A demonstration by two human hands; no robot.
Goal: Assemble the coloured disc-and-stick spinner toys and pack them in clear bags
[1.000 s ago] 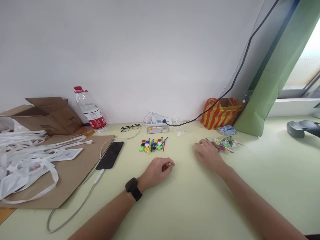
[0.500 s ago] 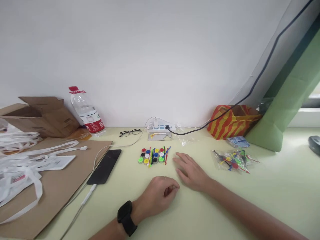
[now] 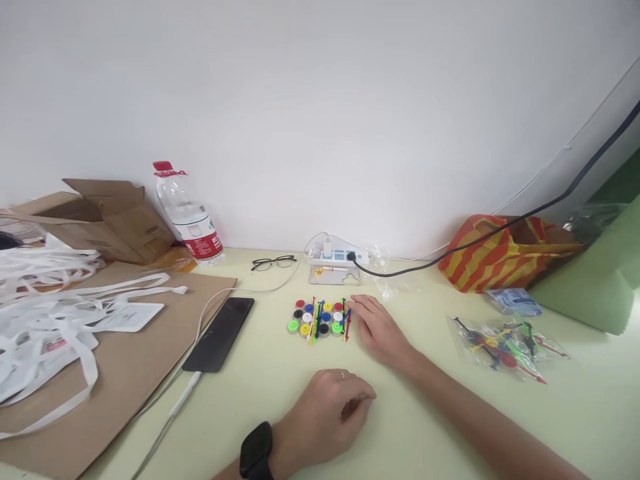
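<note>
Several small round plastic discs [image 3: 307, 318], in red, blue, yellow, black, white and green, lie in two blocks of rows on the table. Thin coloured plastic sticks [image 3: 319, 320] rest upright along the right side of each block. My right hand [image 3: 381, 331] lies palm down, fingers stretched out, its fingertips at or just beside the rightmost sticks. It grips nothing that I can see. Nearer to me, my left hand [image 3: 333, 412] rests on the table with fingers curled and thumb against the forefinger. No object shows in it. A black watch [image 3: 256, 448] is on that wrist.
To the right lies a clear bag of similar pieces [image 3: 507, 347], with a striped bag [image 3: 493, 257] behind it. A power strip [image 3: 337, 255] and glasses [image 3: 273, 263] sit by the wall. A phone [image 3: 220, 333], cardboard [image 3: 145, 353] and bottle [image 3: 193, 227] are leftward.
The view has turned, so most things sit further right or shifted. My right hand has come closer to the coloured pieces, reaching their right edge. My left hand stays curled.
</note>
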